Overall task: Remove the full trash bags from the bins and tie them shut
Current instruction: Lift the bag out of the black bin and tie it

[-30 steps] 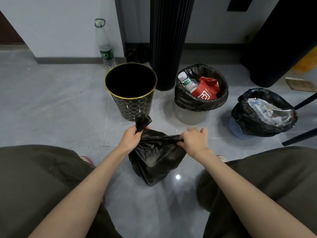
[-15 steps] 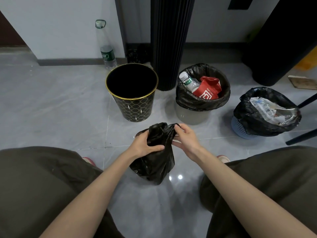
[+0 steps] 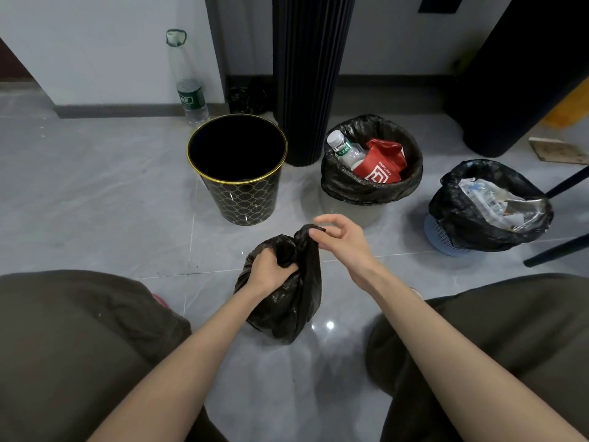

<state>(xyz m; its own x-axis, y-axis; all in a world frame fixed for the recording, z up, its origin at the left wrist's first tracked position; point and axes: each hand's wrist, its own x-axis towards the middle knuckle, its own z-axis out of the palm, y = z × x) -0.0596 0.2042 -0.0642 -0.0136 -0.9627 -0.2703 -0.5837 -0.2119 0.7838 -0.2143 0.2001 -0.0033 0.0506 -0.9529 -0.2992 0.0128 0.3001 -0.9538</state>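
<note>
**A black bag is held by two hands**

The black bag [image 3: 287, 301] is seen low over the grey floor [image 3: 95, 202], between the person's knees. It cannot be told if it touches the floor. Its top is bunched up. The bunched part is gripped by the left hand [image 3: 267, 271], with the fingers curled tight round it. A small end of the bag's top is pinched by the right hand [image 3: 342, 242] between the thumb and a fingertip. The other fingers are held loose and a little bent.

Three bins are seen behind the bag. The black and gold bin [image 3: 242, 199] is nearest and is dark inside. The middle bin [image 3: 350, 215] is lined with a black bag, and a bottle [image 3: 342, 149] and a red carton [image 3: 381, 169] are seen in it. The blue bin [image 3: 441, 237] on the right is lined with a black bag too.
</note>
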